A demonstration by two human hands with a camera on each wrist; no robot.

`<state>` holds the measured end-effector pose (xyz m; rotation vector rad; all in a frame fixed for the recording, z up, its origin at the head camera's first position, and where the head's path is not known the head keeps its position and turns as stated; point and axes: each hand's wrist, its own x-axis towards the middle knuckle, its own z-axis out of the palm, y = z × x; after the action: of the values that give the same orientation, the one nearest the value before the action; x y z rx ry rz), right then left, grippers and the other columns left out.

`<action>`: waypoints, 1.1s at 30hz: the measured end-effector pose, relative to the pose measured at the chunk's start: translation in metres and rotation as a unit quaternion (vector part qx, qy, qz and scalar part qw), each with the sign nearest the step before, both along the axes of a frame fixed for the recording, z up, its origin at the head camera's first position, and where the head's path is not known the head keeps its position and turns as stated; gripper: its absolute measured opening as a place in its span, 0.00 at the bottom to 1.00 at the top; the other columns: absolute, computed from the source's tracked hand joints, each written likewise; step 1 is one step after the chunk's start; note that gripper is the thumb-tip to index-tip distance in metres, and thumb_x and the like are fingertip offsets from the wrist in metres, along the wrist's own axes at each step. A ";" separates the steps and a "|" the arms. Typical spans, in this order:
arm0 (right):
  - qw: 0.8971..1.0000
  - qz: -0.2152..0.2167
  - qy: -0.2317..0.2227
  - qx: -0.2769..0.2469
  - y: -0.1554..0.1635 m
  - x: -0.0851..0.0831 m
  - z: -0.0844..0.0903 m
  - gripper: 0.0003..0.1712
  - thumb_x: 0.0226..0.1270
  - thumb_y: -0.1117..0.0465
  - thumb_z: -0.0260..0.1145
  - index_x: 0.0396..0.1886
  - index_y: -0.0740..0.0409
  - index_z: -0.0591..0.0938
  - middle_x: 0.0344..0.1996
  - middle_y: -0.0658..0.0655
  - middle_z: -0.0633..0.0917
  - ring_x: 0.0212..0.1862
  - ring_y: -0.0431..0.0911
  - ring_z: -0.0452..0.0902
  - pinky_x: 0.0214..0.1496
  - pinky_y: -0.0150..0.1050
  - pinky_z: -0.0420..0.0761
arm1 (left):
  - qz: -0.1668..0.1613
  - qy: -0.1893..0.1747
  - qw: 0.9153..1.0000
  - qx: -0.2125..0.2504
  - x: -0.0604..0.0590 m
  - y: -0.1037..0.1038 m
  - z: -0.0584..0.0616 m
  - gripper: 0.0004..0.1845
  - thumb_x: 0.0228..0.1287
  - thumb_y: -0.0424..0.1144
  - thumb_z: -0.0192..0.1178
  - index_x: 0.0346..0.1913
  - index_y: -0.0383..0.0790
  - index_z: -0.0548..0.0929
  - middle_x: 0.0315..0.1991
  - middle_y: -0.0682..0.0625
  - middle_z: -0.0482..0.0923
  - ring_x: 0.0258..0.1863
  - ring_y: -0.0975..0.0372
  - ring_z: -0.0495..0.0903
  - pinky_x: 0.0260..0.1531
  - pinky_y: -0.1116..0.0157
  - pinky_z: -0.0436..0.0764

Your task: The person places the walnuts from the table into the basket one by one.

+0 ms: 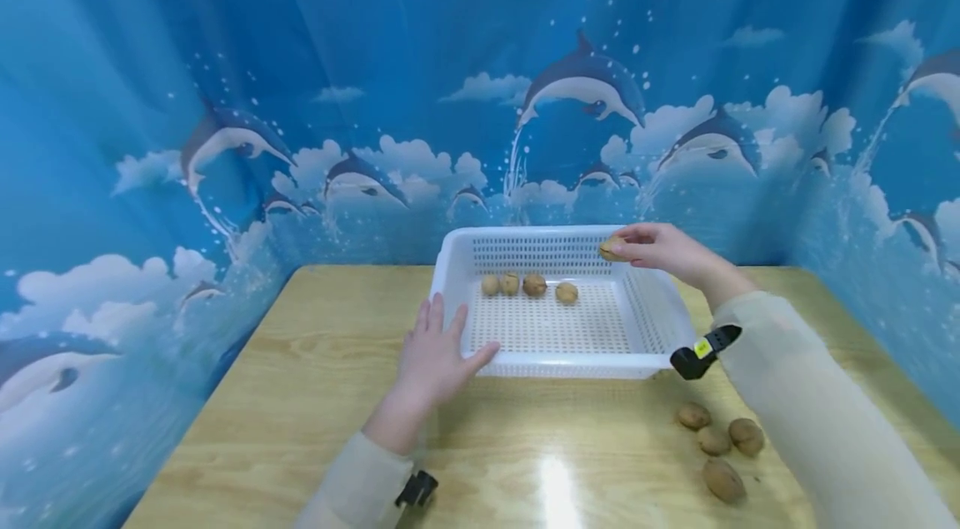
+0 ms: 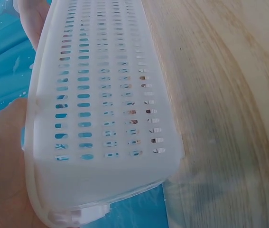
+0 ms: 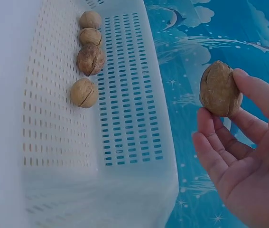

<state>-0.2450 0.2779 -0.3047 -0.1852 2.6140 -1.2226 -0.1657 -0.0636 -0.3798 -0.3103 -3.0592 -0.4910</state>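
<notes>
1. Up at the basket's far right corner, the right hand pinches a walnut between thumb and fingertips, the remaining fingers loosely spread below it; the nut hangs just above the rim, over the corner.
2. Against the basket's near left corner, the left hand lies flat with straight, slightly spread fingers, pressing the outside wall; the left wrist view shows the perforated wall close against the palm.
3. Inside the basket, four walnuts sit in a row along the back wall, the left three almost touching, the fourth a little apart to the right; the floor in front of them lies bare as far as the near wall.
4. To the near right of the basket, four more walnuts rest loose on the table, well apart from the basket's wall, three clustered and one nearer the table edge.
5. Under the basket, a pale wooden table with a glossy sheen runs wide to the left and forward; the basket's back wall stands close to the table's far edge.
6. Behind and to both sides of the basket, a blue curtain printed with dolphins and clouds closes in the table.
7. Both forearms wear light sleeves, each with a black wrist mount.
</notes>
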 end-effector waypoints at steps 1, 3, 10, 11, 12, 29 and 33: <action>1.000 -0.001 -0.004 -0.005 -0.003 -0.003 -0.001 0.45 0.58 0.34 0.61 0.66 0.60 0.65 0.62 0.65 0.69 0.62 0.59 0.65 0.61 0.57 0.66 | 0.001 0.000 1.000 -0.002 0.000 -0.001 0.000 0.46 0.58 0.72 0.43 0.71 0.45 0.59 0.73 0.38 0.40 0.71 0.44 0.39 0.61 0.39 0.55; 1.000 -0.003 -0.011 -0.011 -0.008 -0.009 -0.004 0.45 0.58 0.35 0.61 0.65 0.60 0.65 0.62 0.65 0.69 0.62 0.59 0.65 0.62 0.55 0.66 | 0.002 -0.001 1.000 -0.006 0.000 -0.002 -0.001 0.46 0.58 0.72 0.43 0.71 0.45 0.59 0.73 0.38 0.40 0.71 0.44 0.39 0.61 0.39 0.55; 0.999 -0.027 -0.020 -0.011 -0.017 -0.030 -0.015 0.44 0.59 0.36 0.61 0.65 0.60 0.66 0.63 0.65 0.68 0.62 0.59 0.65 0.61 0.54 0.67 | -0.005 0.005 1.000 -0.017 0.000 -0.003 -0.001 0.47 0.57 0.74 0.41 0.71 0.44 0.59 0.73 0.38 0.41 0.71 0.44 0.40 0.60 0.39 0.56; 0.999 -0.027 -0.021 -0.012 -0.018 -0.033 -0.018 0.44 0.59 0.37 0.61 0.66 0.61 0.65 0.63 0.65 0.67 0.62 0.60 0.65 0.61 0.54 0.67 | -0.005 0.006 1.000 -0.017 0.000 -0.003 -0.001 0.46 0.57 0.73 0.41 0.71 0.44 0.59 0.73 0.37 0.41 0.71 0.44 0.40 0.60 0.39 0.56; 0.999 -0.030 -0.023 -0.013 -0.019 -0.036 -0.020 0.44 0.59 0.37 0.61 0.66 0.60 0.65 0.63 0.65 0.67 0.62 0.59 0.65 0.61 0.53 0.67 | -0.005 0.005 1.000 -0.017 0.001 -0.002 -0.001 0.46 0.57 0.73 0.42 0.71 0.45 0.59 0.73 0.38 0.41 0.71 0.44 0.40 0.60 0.39 0.56; 0.997 -0.038 -0.060 0.021 -0.027 -0.057 -0.044 0.33 0.66 0.46 0.60 0.61 0.65 0.68 0.58 0.66 0.71 0.58 0.58 0.69 0.59 0.53 0.70 | 0.000 0.008 1.000 -0.014 0.000 0.000 -0.001 0.45 0.58 0.73 0.42 0.71 0.46 0.59 0.73 0.39 0.40 0.71 0.44 0.39 0.61 0.40 0.56; 0.996 -0.044 -0.072 0.031 -0.028 -0.059 -0.052 0.32 0.66 0.48 0.61 0.60 0.66 0.69 0.56 0.66 0.73 0.56 0.57 0.70 0.58 0.52 0.71 | 0.004 0.008 1.000 -0.014 0.000 0.001 0.000 0.45 0.58 0.73 0.42 0.71 0.46 0.59 0.73 0.39 0.40 0.71 0.45 0.39 0.61 0.40 0.56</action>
<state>-0.3044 0.2494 -0.3568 0.0287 2.5549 -1.1351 -0.1654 -0.0629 -0.3794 -0.3009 -3.0528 -0.4437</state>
